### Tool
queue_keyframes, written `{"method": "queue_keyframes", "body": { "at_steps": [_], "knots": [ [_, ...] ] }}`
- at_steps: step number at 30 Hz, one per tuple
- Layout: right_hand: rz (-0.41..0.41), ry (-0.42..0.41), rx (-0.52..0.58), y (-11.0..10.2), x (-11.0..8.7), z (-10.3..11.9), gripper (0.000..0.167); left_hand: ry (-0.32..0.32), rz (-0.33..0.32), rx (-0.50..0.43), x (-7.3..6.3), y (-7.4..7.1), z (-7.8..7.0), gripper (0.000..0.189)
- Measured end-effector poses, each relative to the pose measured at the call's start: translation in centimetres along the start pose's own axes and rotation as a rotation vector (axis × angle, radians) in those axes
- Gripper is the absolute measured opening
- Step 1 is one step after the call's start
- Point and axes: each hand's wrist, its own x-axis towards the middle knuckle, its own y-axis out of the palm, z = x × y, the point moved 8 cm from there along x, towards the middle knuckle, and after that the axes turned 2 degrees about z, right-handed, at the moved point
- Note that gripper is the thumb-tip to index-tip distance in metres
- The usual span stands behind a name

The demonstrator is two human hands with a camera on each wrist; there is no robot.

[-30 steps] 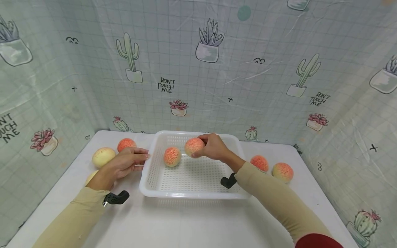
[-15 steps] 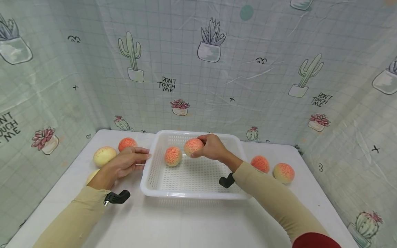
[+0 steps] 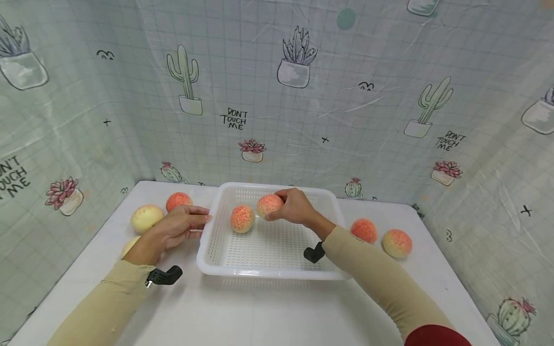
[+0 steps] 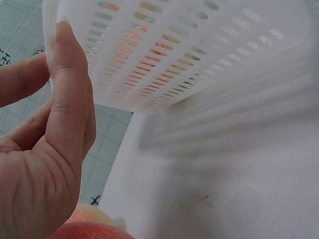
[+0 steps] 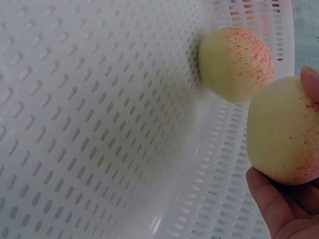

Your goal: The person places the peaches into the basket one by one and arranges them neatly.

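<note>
In the head view, a white plastic basket (image 3: 270, 274) with slotted walls stands on the table. My right hand (image 3: 297, 207) grips a peach (image 3: 269, 206), yellow with red speckles, over the basket's back part. Thumb and fingers lie round it in the right wrist view, its pale side (image 5: 279, 132) facing the camera. Beside it, a second peach (image 3: 242, 219) lies inside the basket near the left wall. My left hand (image 3: 179, 226) pinches the basket's left rim; in the left wrist view its fingertips (image 4: 64, 35) are right at the rim.
Left of the basket sit a red peach (image 3: 179, 200), a yellow peach (image 3: 147, 218) and another yellow one (image 3: 129, 246) partly hidden by the left wrist. On the right are two more peaches, one red (image 3: 364, 230) and one yellow-red (image 3: 396, 243). A patterned curtain (image 3: 268, 96) surrounds the table.
Both hands, the held peach and the basket keep nearly the same places. The whole head view shifts slightly to the right.
</note>
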Motion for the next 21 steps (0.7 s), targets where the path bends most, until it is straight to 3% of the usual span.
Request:
{"method": "queue_keyframes", "body": {
  "at_steps": [21],
  "knots": [
    [-0.017, 0.052, -0.015, 0.46, 0.48, -0.86, 0.057, -0.001, 0.008, -0.015, -0.11, 0.02, -0.06, 0.057]
  ]
}}
